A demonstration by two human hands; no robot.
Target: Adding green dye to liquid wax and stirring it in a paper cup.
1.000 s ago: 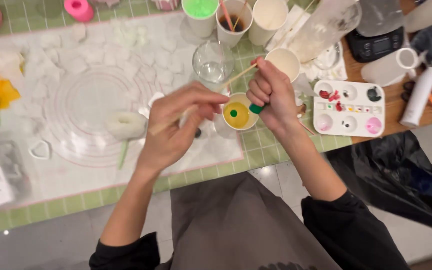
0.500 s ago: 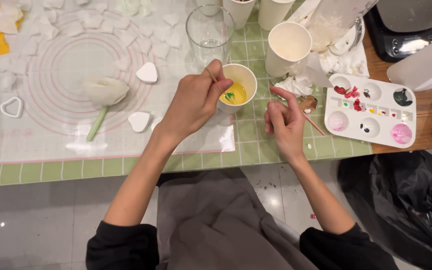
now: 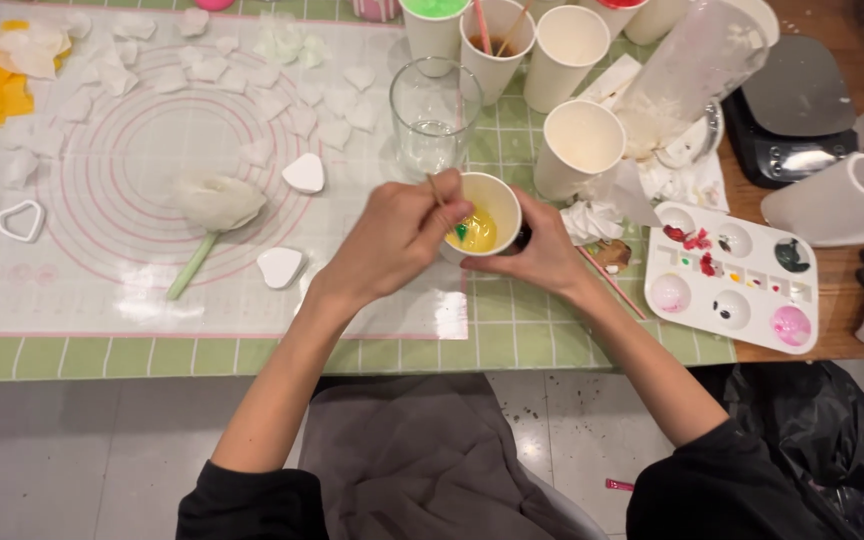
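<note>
Green gridded tablecloth [image 3: 512,330]; left hand [image 3: 397,240] pinches wooden stick [image 3: 436,190], right hand [image 3: 542,255] clasps paper cup [image 3: 497,200].

Two bare forearms are seen from above, uncovered from the elbows down. Black sleeves are worn, pushed up to about the elbows; the cloth is plain and dark, with no print to be made out. The left hand [image 3: 392,238] and the right hand [image 3: 542,252] are bare: no gloves are worn. A grey garment [image 3: 412,460] is worn over the lap, softly creased.
</note>
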